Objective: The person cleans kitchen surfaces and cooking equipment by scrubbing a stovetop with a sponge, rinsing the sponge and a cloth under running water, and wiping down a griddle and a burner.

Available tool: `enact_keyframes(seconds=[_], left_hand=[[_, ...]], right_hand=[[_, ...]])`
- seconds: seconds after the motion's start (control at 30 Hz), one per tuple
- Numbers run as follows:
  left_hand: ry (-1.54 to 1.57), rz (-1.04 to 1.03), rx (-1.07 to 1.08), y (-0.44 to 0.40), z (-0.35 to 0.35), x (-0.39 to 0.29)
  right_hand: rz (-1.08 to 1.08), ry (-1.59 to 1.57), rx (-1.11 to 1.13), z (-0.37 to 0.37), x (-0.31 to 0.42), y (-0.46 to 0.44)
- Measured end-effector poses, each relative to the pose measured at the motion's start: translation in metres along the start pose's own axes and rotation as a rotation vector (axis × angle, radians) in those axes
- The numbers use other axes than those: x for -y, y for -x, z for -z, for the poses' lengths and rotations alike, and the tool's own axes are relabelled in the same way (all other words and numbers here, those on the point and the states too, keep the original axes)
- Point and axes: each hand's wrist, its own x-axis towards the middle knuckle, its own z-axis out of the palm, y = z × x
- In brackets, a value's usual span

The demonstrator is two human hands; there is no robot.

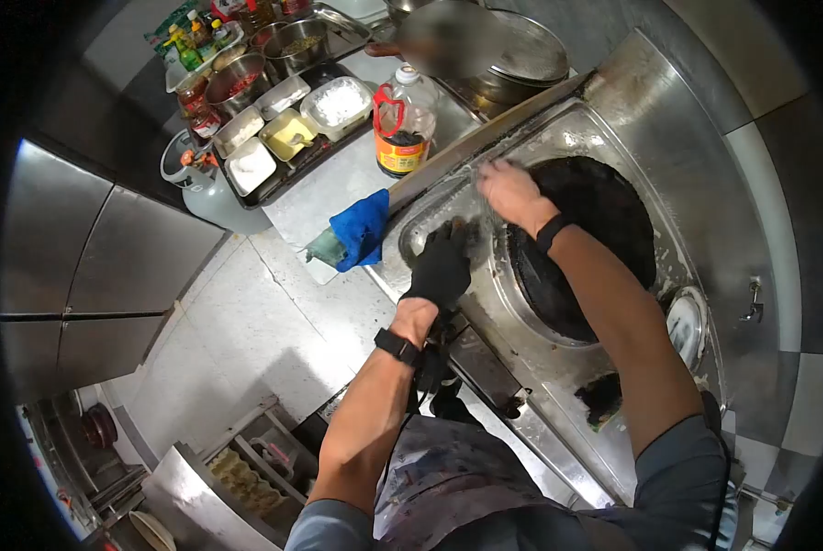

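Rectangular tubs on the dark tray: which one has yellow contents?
The middle tub in the three-tub row nearest the big bottle; its contents look yellow, while the other tubs hold whitish contents.

Present were one gloved left hand [442, 266], one bare right hand [512, 193], two black wristbands [397, 346], one blackened wok [609, 202], one red-handled plastic jug [406, 118], one blue cloth [361, 230], five rectangular tubs [336, 135], one gas cylinder [214, 204] and one wall tap [754, 301].

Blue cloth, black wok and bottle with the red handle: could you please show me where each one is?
Blue cloth [363, 230]: head view, on its middle.
Black wok [604, 209]: head view, on its dark upper surface.
Bottle with the red handle [402, 154]: head view, on its label.
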Motion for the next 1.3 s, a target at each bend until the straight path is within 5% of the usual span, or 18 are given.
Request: enact_keyframes(seconds=[0.03, 0.1, 0.17, 0.23, 0.27, 0.33, 0.5, 0.57, 0.67, 0.73, 0.87, 0.93, 0.97, 1.03, 1.1, 1.13, 1.23, 1.3], left_hand=[[0.009, -0.004, -0.001, 0.002, -0.005, -0.001], [0.202, 0.002, 0.194, 0.010, -0.013, -0.006], [0.118, -0.086, 0.500, 0.006, -0.002, -0.028], [0.571, 0.043, 0.230, 0.074, -0.052, -0.027], [0.577, 0.040, 0.230, 0.075, -0.050, -0.034], [0.372, -0.047, 0.454, 0.069, -0.031, -0.058], [-0.044, -0.204, 0.886, 0.046, -0.022, -0.107], [-0.227, -0.041, 0.211, 0.031, -0.069, -0.091], [-0.026, -0.122, 0.253, 0.012, -0.038, -0.072], [0.005, 0.025, 0.307, 0.022, -0.059, -0.078], [0.253, -0.128, 0.235, 0.056, -0.078, -0.085], [0.151, 0.052, 0.424, 0.036, -0.087, -0.093], [0.154, 0.053, 0.425, 0.023, -0.086, -0.085], [0.003, -0.088, 0.160, -0.018, -0.076, -0.059], [0.005, -0.094, 0.059, -0.046, -0.053, -0.049], [0.101, 0.064, 0.120, -0.054, -0.042, -0.052], [0.106, 0.046, 0.114, -0.029, -0.043, -0.041], [0.196, -0.053, -0.109, -0.002, -0.065, -0.032]], right_hand=[[0.038, 0.050, 0.194, -0.005, 0.008, 0.008], [0.060, -0.024, 0.025, -0.022, 0.026, 0.041], [0.049, -0.162, 0.146, 0.000, 0.055, 0.065], [0.226, -0.169, 0.301, 0.020, 0.070, 0.090], [0.306, -0.194, 0.148, 0.019, 0.070, 0.107], [0.434, -0.198, -0.064, 0.025, 0.070, 0.135], [0.357, 0.016, -0.203, 0.007, 0.055, 0.098], [0.153, 0.053, -0.142, 0.001, 0.028, 0.057], [0.047, -0.066, -0.247, -0.007, 0.017, 0.051], [0.153, -0.057, -0.095, 0.009, 0.041, 0.077], [0.326, 0.094, -0.123, 0.002, 0.068, 0.095], [0.285, 0.012, -0.210, -0.009, 0.056, 0.084], [0.220, 0.007, -0.071, -0.003, 0.044, 0.067], [-0.039, -0.018, 0.193, -0.002, 0.010, 0.021], [-0.029, -0.030, 0.141, -0.009, -0.016, 0.003], [-0.018, -0.040, 0.103, -0.013, -0.025, 0.006], [0.047, 0.015, 0.016, 0.003, 0.019, 0.030], [0.154, 0.070, -0.006, 0.002, 0.043, 0.046]])
